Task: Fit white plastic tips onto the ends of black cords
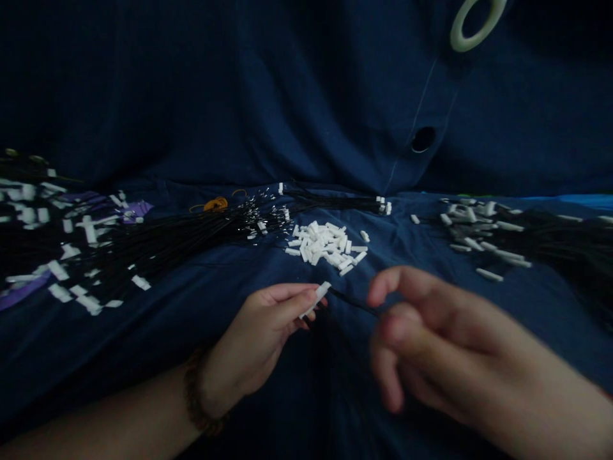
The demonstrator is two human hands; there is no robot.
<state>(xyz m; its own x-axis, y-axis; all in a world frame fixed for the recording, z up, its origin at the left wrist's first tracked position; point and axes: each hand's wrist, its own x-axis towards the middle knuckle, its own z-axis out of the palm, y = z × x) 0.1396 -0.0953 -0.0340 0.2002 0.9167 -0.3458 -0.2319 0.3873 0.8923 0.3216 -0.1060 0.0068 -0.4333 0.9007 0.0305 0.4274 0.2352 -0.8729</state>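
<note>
My left hand [272, 322] pinches a slim white plastic connector housing [317, 300] between thumb and fingertips. From the housing, a black wire [353, 300] runs right to my right hand [431, 338], where it passes behind the thumb. The right hand's thumb and fingers are curled about the wire, with the index finger raised a little away; its exact grip is partly hidden and blurred. Just beyond both hands lies a heap of small white connector housings [328, 243] on dark blue cloth [191, 319].
At left is a bundle of black wires [167, 239] with white pieces and bare metal tips. Wires with white connectors [483, 223] lie at right. An orange tie [215, 204] and purple strips [136, 209] rest left. A pale ring [464, 38] appears upper right.
</note>
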